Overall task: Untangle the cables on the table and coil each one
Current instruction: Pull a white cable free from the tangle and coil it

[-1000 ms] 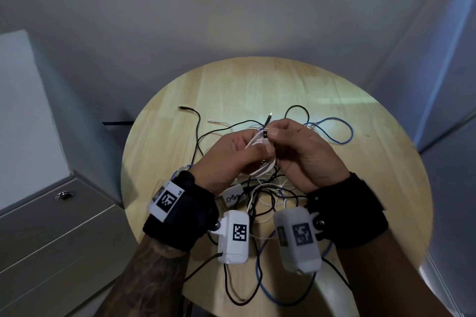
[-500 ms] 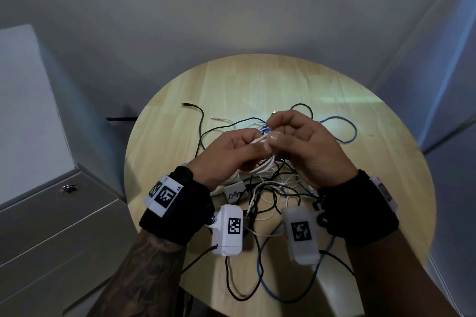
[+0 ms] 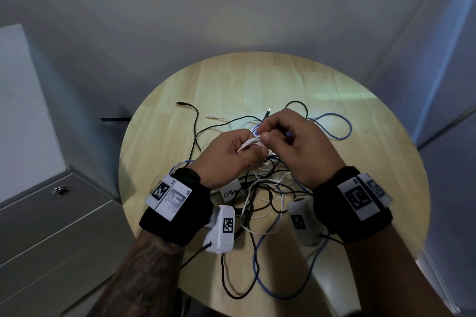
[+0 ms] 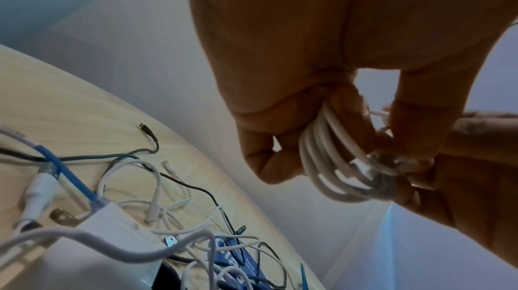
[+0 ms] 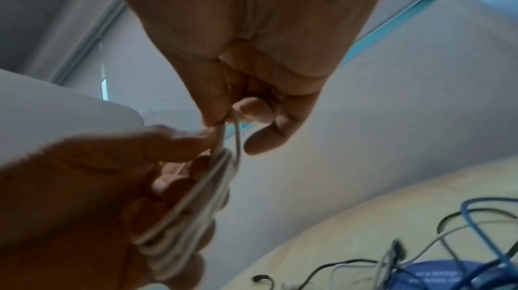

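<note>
Hands, two [image 3: 226, 154] [image 3: 298, 141], grip one white cable coil [image 4: 330, 161].

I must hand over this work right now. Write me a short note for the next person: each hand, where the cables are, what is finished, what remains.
Left hand: grips a bundle of white cable loops, held above the table.
Right hand: pinches the loose end of that same white cable at the top of the bundle.
Round wooden table: black cables, a blue cable and more thin white cables lie tangled under the hands.
Done: one white cable nearly coiled.
Left: secure its end, set it down, then untangle and coil the others.
</note>
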Tool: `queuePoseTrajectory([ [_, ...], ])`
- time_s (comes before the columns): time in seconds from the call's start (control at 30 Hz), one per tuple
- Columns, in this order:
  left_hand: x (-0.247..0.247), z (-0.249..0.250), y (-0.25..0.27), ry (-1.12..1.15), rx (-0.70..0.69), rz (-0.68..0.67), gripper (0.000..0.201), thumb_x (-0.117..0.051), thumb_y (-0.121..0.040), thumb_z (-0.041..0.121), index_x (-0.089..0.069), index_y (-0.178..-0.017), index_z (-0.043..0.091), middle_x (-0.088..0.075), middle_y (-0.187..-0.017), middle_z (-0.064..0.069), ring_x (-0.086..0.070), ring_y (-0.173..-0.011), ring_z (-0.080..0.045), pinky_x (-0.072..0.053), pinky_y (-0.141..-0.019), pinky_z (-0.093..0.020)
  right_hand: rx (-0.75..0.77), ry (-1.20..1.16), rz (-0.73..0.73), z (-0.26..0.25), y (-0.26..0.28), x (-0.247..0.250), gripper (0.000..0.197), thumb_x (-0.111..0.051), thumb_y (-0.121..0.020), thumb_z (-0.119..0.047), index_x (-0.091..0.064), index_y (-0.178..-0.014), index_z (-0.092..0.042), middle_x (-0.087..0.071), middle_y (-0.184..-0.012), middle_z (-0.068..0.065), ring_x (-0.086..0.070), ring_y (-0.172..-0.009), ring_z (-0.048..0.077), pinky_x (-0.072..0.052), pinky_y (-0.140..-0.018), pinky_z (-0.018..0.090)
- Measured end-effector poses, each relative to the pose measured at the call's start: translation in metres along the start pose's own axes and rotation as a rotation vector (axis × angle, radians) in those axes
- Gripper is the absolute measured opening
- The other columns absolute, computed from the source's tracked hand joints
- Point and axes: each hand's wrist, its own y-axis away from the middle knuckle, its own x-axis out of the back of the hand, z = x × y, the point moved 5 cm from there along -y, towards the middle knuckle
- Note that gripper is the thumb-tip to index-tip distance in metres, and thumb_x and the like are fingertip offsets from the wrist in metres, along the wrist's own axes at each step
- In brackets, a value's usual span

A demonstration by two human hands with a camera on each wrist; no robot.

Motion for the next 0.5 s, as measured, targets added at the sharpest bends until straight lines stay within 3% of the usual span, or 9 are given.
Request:
queuePoseTrajectory([
  [0.07, 0.0, -0.001, 0.0, -0.008, -0.015, 0.012, 0.025, -0.063, -0.088, 0.027, -0.051, -0.067, 0.021, -0.052, -0.057, 0.004, -0.042, -0.053, -0.015, -0.034, -0.058, -0.028, 0.065, 0.074, 0.068, 0.001, -0.002, 0.001, 0.007, -0.068, -0.087, -0.011, -0.071, -0.091, -0.015, -0.056, -0.082, -0.003, -0.056, -0.074, 0.009, -0.045, -0.068, 0.017],
  [0.13, 0.001, -0.003, 0.0, -0.024, -0.026, 0.046, 0.031, -0.061, -0.094, 0.023, -0.048, -0.066, 0.019, -0.049, -0.055, 0.007, -0.038, -0.052, -0.016, -0.031, -0.057, -0.03, 0.109, 0.113, 0.135, 0.001, -0.001, 0.002, 0.007, -0.07, -0.086, -0.015, -0.075, -0.091, -0.018, -0.055, -0.081, -0.002, -0.058, -0.076, 0.011, -0.05, -0.07, 0.029],
  [0.2, 0.004, -0.002, 0.0, -0.025, -0.038, 0.1, 0.04, -0.057, -0.098, 0.027, -0.043, -0.061, 0.021, -0.041, -0.051, 0.01, -0.033, -0.049, -0.014, -0.028, -0.054, -0.028, 0.126, 0.079, 0.189, 0.0, 0.0, 0.003, 0.008, -0.07, -0.088, -0.018, -0.077, -0.092, -0.02, -0.057, -0.079, -0.001, -0.059, -0.075, 0.011, -0.05, -0.069, 0.029],
  [0.27, 0.005, 0.001, 0.0, 0.047, -0.035, 0.147, 0.047, -0.052, -0.1, 0.033, -0.039, -0.057, 0.021, -0.033, -0.051, 0.007, -0.026, -0.047, -0.012, -0.023, -0.05, -0.025, 0.022, -0.089, 0.217, 0.003, 0.0, 0.001, 0.012, -0.066, -0.092, -0.023, -0.075, -0.098, -0.02, -0.061, -0.076, 0.001, -0.06, -0.071, 0.013, -0.052, -0.068, 0.029],
  [0.33, 0.006, 0.006, 0.001, 0.141, -0.041, 0.154, 0.045, -0.05, -0.101, 0.031, -0.044, -0.058, 0.019, -0.034, -0.051, 0.006, -0.024, -0.046, -0.011, -0.02, -0.046, -0.022, -0.184, -0.32, 0.139, 0.01, 0.0, -0.009, 0.016, -0.062, -0.095, -0.029, -0.071, -0.104, -0.019, -0.062, -0.074, 0.001, -0.06, -0.066, 0.015, -0.055, -0.066, 0.036],
  [0.4, 0.006, 0.009, 0.002, 0.176, -0.053, 0.117, 0.039, -0.049, -0.099, 0.032, -0.055, -0.067, 0.011, -0.039, -0.052, 0.008, -0.025, -0.048, -0.011, -0.02, -0.046, -0.022, -0.34, -0.446, 0.003, 0.016, 0.001, -0.022, 0.021, -0.057, -0.097, -0.033, -0.073, -0.093, -0.02, -0.057, -0.073, 0.001, -0.054, -0.067, 0.013, -0.051, -0.062, 0.032],
  [0.47, 0.005, 0.008, 0.002, 0.176, -0.063, 0.064, 0.038, -0.049, -0.095, 0.036, -0.057, -0.075, 0.004, -0.037, -0.056, 0.005, -0.024, -0.052, -0.013, -0.02, -0.047, -0.022, -0.417, -0.598, -0.039, 0.02, 0.002, -0.026, 0.02, -0.059, -0.095, -0.029, -0.073, -0.086, -0.019, -0.051, -0.072, 0.002, -0.048, -0.066, 0.011, -0.043, -0.061, 0.027],
  [0.5, 0.005, 0.007, 0.002, 0.174, -0.06, 0.044, 0.036, -0.049, -0.093, 0.036, -0.056, -0.074, 0.007, -0.034, -0.058, 0.002, -0.023, -0.053, -0.013, -0.02, -0.047, -0.021, -0.435, -0.668, -0.033, 0.021, 0.002, -0.025, 0.015, -0.062, -0.093, -0.026, -0.073, -0.086, -0.018, -0.048, -0.07, 0.001, -0.045, -0.065, 0.01, -0.041, -0.061, 0.025],
])
